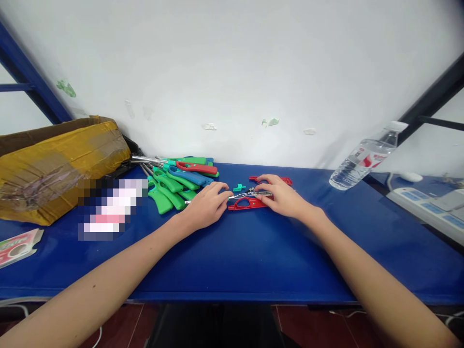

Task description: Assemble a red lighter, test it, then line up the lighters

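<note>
My left hand (206, 205) pinches a thin metal lighter tube, its tip (187, 202) showing by the palm. Thin wires (242, 195) run from those fingertips to my right hand (281, 195). There, the fingers close around the lighter's inner unit (264, 193), partly covered by them. Below the wires lies a red lighter casing half (250, 203) with a trigger opening. Behind my right hand is another red casing half (286, 181). A small green plastic piece (239, 187) rests between the hands. Just beyond my left hand, green, blue and red stick lighters (174, 186) lie piled.
On the left stands a cardboard box (61, 169) wrapped in yellow tape, with a printed card (20, 247) before it. A tilted-looking water bottle (364, 157) and a white weighing scale (431, 208) are on the right. A white wall (232, 72) closes off the blue table (239, 261).
</note>
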Demonstrator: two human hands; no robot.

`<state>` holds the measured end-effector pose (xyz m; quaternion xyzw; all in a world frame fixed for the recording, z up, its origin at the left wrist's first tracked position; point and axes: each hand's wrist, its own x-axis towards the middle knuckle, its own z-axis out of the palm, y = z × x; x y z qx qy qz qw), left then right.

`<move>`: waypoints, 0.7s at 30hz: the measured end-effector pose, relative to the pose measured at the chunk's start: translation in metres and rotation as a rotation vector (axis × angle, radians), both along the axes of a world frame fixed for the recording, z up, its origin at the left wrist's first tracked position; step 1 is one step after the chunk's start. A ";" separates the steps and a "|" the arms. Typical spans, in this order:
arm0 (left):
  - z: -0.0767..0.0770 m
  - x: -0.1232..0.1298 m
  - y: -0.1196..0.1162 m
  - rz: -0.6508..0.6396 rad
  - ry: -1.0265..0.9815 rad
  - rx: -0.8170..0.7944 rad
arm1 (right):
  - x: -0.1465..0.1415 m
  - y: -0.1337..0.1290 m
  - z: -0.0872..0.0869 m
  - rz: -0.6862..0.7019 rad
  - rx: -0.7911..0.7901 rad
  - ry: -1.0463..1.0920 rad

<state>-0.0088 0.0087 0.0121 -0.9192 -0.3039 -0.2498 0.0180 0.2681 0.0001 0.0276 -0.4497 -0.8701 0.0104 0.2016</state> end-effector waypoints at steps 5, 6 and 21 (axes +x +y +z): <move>-0.003 -0.003 0.006 0.017 -0.003 -0.001 | -0.003 -0.004 0.005 0.030 -0.058 -0.030; -0.003 -0.003 0.006 0.015 0.008 -0.007 | -0.003 -0.004 0.005 0.028 -0.063 -0.035; -0.003 0.002 0.010 -0.003 -0.024 0.017 | -0.003 0.002 -0.002 0.015 -0.057 0.014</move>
